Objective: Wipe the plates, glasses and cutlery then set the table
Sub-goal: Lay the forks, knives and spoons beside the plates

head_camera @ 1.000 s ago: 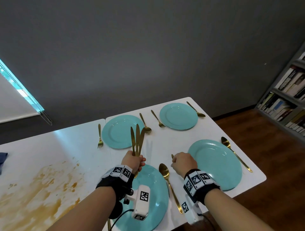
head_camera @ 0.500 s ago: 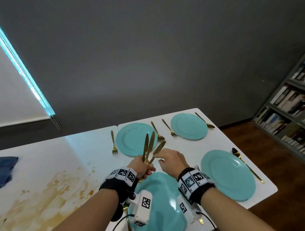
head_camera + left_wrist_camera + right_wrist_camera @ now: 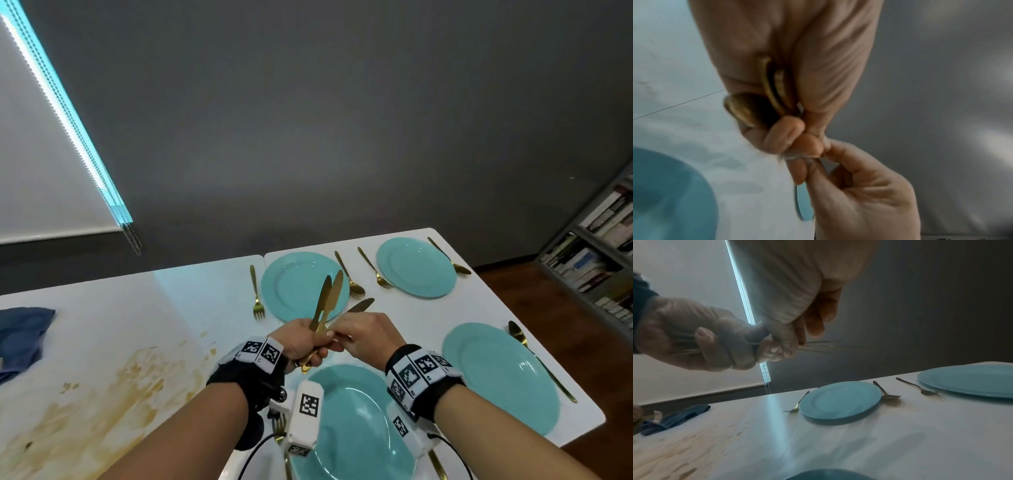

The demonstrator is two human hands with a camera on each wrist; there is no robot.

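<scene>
My left hand (image 3: 301,342) grips a bundle of three gold knives (image 3: 329,298) by the handles, blades pointing up and away, above the near teal plate (image 3: 356,425). My right hand (image 3: 359,335) meets it from the right and pinches one knife (image 3: 359,305), which leans out to the right of the other two. In the left wrist view the handle ends (image 3: 772,91) stick out of my fist, with the right hand's fingers (image 3: 807,162) against it. In the right wrist view the thin blades (image 3: 824,345) show edge-on. Three more teal plates (image 3: 301,284) (image 3: 416,267) (image 3: 500,377) lie on the white table (image 3: 205,291).
Gold forks (image 3: 257,291) and spoons (image 3: 352,277) lie beside the plates. A blue cloth (image 3: 20,335) sits at the far left, beside a brown-orange smear (image 3: 102,394) on the tabletop. The table's right edge drops to a wooden floor, with a bookshelf (image 3: 599,257) beyond.
My right hand has come up from the table beside the near plate to the knife bundle and pinched one knife, which now leans right. The head view has tilted upward.
</scene>
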